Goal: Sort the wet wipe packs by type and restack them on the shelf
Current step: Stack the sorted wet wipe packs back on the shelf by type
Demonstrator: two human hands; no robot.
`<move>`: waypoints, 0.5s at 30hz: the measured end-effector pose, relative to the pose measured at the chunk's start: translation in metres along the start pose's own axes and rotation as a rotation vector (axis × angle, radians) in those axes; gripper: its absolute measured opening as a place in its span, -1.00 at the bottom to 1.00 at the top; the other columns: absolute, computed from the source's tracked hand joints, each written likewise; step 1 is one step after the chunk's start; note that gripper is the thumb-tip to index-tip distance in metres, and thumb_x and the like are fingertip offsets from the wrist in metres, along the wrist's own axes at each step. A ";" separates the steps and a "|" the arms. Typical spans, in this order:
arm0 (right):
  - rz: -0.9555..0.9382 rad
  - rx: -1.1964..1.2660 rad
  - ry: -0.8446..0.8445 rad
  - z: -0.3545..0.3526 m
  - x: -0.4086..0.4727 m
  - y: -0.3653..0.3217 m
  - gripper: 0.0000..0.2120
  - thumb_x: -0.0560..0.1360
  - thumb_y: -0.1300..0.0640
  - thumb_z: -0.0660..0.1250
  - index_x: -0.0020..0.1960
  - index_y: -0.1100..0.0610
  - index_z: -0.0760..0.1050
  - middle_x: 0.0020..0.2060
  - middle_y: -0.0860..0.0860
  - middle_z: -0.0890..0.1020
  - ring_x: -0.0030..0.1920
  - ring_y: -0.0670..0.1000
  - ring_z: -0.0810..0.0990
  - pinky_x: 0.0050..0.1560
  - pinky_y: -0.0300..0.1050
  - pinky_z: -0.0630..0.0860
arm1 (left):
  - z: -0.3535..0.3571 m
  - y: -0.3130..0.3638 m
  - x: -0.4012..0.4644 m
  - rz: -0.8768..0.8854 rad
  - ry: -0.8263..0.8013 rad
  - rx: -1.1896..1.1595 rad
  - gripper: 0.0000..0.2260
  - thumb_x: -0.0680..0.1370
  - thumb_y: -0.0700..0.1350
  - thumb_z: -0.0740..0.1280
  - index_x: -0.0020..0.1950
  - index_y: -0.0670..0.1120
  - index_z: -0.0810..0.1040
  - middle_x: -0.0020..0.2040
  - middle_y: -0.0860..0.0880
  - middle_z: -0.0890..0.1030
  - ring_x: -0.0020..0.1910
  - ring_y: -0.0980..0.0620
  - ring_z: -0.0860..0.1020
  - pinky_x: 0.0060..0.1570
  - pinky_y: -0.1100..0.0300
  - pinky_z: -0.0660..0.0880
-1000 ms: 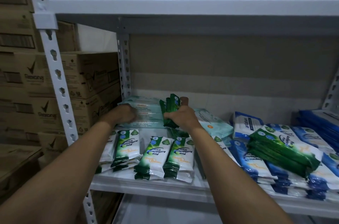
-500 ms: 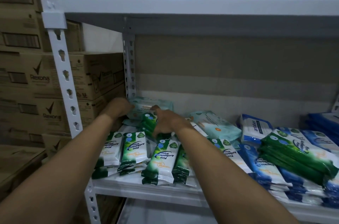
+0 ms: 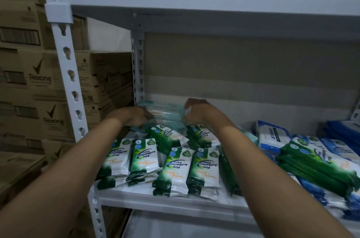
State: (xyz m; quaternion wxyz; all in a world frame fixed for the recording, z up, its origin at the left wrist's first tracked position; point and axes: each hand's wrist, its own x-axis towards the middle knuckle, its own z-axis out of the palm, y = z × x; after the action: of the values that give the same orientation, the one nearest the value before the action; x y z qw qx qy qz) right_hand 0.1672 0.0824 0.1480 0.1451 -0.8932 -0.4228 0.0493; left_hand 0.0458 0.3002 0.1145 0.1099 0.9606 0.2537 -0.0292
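Evidently both hands bracket the teal stack (image 3: 165, 119) in the back-left corner: left hand (image 3: 134, 116) curled on its left end, right hand (image 3: 196, 113) gripping its right end, likely squaring it. Green packs (image 3: 175, 167) lie in front on the shelf (image 3: 175, 201).

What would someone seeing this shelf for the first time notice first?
Probably the two bare arms reaching in, with the left hand and right hand on either end of a pale teal stack of packs in the back left corner. Next, the green and white pine wipe packs spread across the shelf front, and a leaning green stack over blue packs on the right.
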 end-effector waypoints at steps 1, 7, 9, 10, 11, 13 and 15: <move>0.061 -0.089 0.011 -0.003 -0.001 0.009 -0.52 0.49 -0.05 0.43 0.31 0.16 0.46 0.20 0.14 0.56 0.13 0.13 0.58 0.04 -0.11 0.50 | 0.001 0.001 -0.001 0.004 -0.014 -0.001 -0.56 0.69 -0.16 0.14 0.56 0.13 0.34 0.66 0.01 0.02 0.62 -0.08 0.06 0.57 0.12 0.03; 0.148 -0.141 -0.082 0.026 -0.011 0.026 -0.20 0.41 -0.05 0.55 0.49 0.20 0.28 0.33 0.16 0.53 0.25 0.18 0.55 -0.04 -0.08 0.43 | 0.005 0.005 -0.004 -0.005 -0.044 0.036 -0.49 0.61 -0.06 0.31 0.55 0.20 0.33 0.67 -0.01 -0.07 0.63 -0.10 0.03 0.57 0.09 0.01; 0.160 -0.122 -0.069 0.038 -0.008 0.025 -0.05 0.37 0.00 0.59 0.56 0.18 0.14 0.36 0.19 0.49 0.30 0.22 0.53 0.01 -0.02 0.49 | 0.005 0.006 -0.005 0.002 -0.048 0.049 -0.44 0.55 0.00 0.38 0.54 0.23 0.34 0.67 -0.03 -0.05 0.62 -0.11 0.07 0.57 0.08 0.06; 0.164 -0.123 -0.081 0.043 -0.007 0.025 -0.01 0.36 0.03 0.60 0.58 0.18 0.09 0.38 0.21 0.48 0.31 0.23 0.52 0.06 0.01 0.52 | 0.005 0.006 -0.004 0.005 -0.042 0.044 -0.42 0.53 -0.01 0.39 0.53 0.22 0.35 0.66 -0.04 0.00 0.61 -0.10 0.11 0.56 0.08 0.10; 0.164 -0.124 -0.100 0.048 -0.005 0.025 0.01 0.37 0.05 0.60 0.60 0.18 0.05 0.40 0.22 0.46 0.33 0.24 0.51 0.11 0.03 0.53 | 0.004 0.006 -0.004 0.010 -0.031 0.034 -0.42 0.52 -0.03 0.40 0.53 0.20 0.36 0.65 -0.03 0.06 0.60 -0.09 0.15 0.55 0.09 0.14; 0.144 -0.103 -0.125 0.051 -0.006 0.026 -0.01 0.40 0.07 0.59 0.60 0.17 0.03 0.43 0.24 0.42 0.35 0.26 0.49 0.21 0.07 0.51 | 0.004 0.006 -0.003 0.017 -0.017 0.025 -0.42 0.52 -0.03 0.41 0.53 0.16 0.37 0.64 -0.04 0.11 0.58 -0.09 0.18 0.53 0.10 0.18; 0.120 -0.074 -0.143 0.050 -0.005 0.031 -0.01 0.41 0.07 0.58 0.61 0.13 0.03 0.45 0.23 0.41 0.36 0.26 0.48 0.24 0.07 0.51 | 0.004 0.009 -0.007 0.025 -0.031 0.013 -0.41 0.54 0.07 0.41 0.55 0.17 0.34 0.66 -0.05 0.02 0.61 -0.09 0.10 0.55 0.11 0.10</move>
State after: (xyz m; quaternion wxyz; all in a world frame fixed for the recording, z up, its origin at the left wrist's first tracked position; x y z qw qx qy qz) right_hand 0.1765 0.0710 0.0906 0.0779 -0.9159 -0.3793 0.1060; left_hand 0.0444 0.2886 0.1132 0.1078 0.9638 0.2399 -0.0446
